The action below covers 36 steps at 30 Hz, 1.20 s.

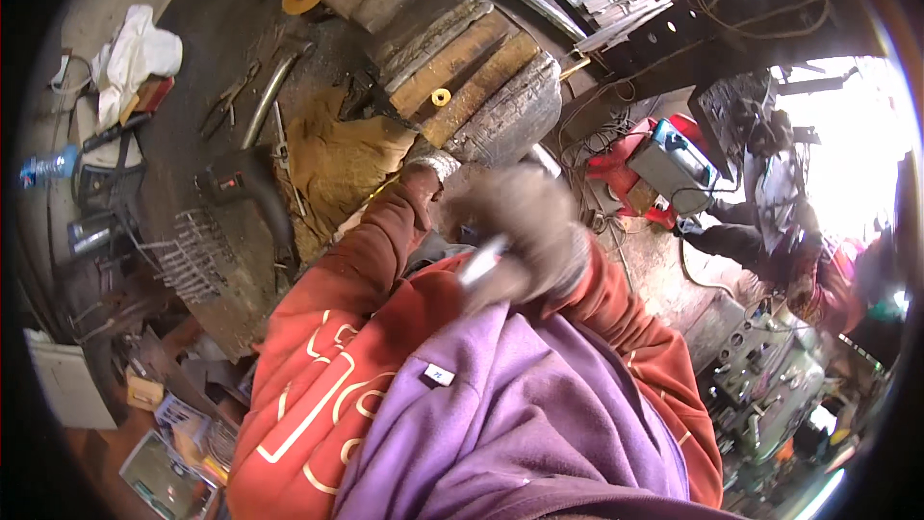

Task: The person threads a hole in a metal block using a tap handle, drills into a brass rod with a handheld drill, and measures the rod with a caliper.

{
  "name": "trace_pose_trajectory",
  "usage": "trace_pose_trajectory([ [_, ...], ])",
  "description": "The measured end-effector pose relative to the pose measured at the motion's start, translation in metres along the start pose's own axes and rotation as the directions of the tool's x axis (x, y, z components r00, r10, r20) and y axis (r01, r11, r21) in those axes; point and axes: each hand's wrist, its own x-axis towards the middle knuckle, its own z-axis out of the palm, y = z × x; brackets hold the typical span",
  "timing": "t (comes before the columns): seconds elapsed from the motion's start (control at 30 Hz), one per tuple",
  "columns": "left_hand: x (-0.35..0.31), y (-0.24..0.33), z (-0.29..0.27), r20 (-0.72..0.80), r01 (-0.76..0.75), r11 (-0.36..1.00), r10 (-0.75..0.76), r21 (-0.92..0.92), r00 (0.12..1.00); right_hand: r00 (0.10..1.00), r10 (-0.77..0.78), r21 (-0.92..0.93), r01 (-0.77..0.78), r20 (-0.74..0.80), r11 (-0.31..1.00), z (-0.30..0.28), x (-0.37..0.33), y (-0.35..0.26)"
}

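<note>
Object (480,266), pale and blurred, sits within right grip (522,223).

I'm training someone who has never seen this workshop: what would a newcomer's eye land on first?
Probably the purple garment between the red sleeves, filling the lower middle. Just above it in the picture, the right hand is a blur, with something shiny at it, too smeared to identify. Above that, at upper centre, a bulky vise-like block carries a small yellow ring.
</note>
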Motion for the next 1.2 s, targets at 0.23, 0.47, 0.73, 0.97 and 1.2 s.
trace_pose_trajectory([
  [0.23,-0.023,-0.026,0.018,0.031,0.249,0.968,-0.248,-0.034,0.968,0.433,0.708,-0.449,-0.561,0.558,0.696,0.086,-0.089,0.139],
  [0.47,-0.131,-0.129,0.012,-0.165,0.115,0.963,-0.158,-0.243,0.974,0.277,0.830,-0.511,-0.681,0.484,0.525,0.071,-0.151,0.168],
  [0.73,-0.275,-0.112,-0.032,-0.213,0.209,0.892,-0.312,-0.401,0.926,0.301,0.947,0.197,-0.941,0.110,0.276,0.159,-0.163,0.167],
  [0.97,-0.382,-0.181,-0.031,-0.193,0.151,0.625,-0.448,-0.766,0.873,0.293,0.894,0.393,-0.908,0.340,0.148,0.195,-0.127,0.130],
  [1.2,-0.402,-0.259,0.005,-0.193,0.058,0.362,-0.619,-0.930,0.761,0.510,0.827,0.448,-0.813,0.237,0.372,0.217,-0.067,0.045],
])
